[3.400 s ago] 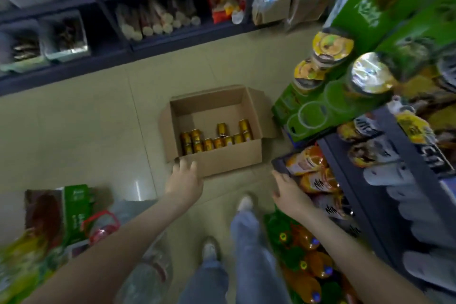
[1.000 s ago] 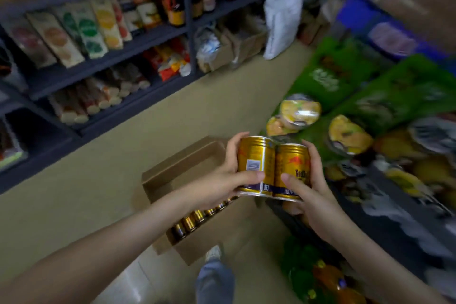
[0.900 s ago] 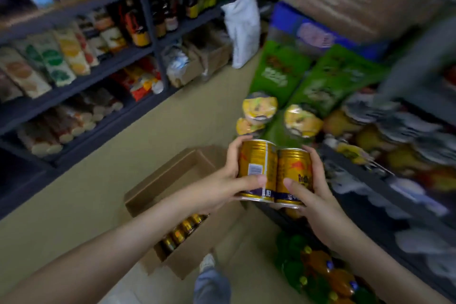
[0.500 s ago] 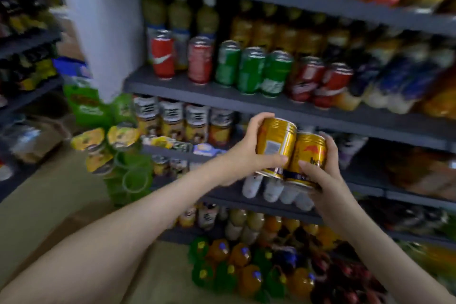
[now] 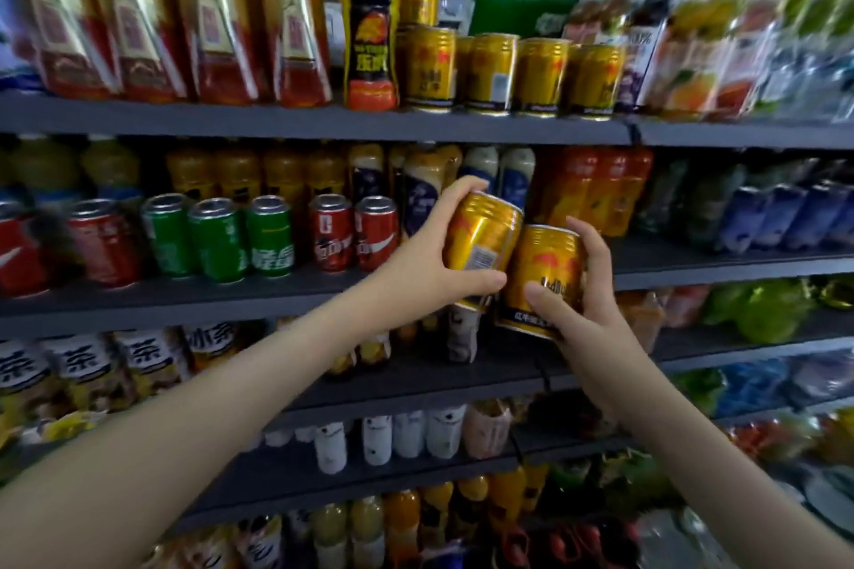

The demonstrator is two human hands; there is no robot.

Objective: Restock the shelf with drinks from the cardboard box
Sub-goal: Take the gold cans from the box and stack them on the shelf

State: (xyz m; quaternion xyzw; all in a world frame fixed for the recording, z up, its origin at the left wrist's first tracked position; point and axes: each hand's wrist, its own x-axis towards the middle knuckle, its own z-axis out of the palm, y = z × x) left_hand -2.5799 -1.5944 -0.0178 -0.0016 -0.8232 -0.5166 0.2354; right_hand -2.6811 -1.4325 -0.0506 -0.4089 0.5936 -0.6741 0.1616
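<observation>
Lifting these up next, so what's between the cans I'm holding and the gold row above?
In the head view, the grey shelf edge crosses between the held cans and the gold row; bottles stand behind.

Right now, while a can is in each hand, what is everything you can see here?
left can: one, gold, tilted, in front of the second shelf
right can: one, gold, just beside and lower than the left can
shelved gold cans: at least five, gold, top shelf, one stacked on the row
dark bottle: one, black and orange, top shelf, left of the shelved gold cans
green cans: three, green, second shelf
red cans: at least four, red, second shelf, either side of the green cans
white bottles: several, white, a lower shelf
shelves: several tiers, dark grey
left hand: grips the left can
right hand: grips the right can
</observation>
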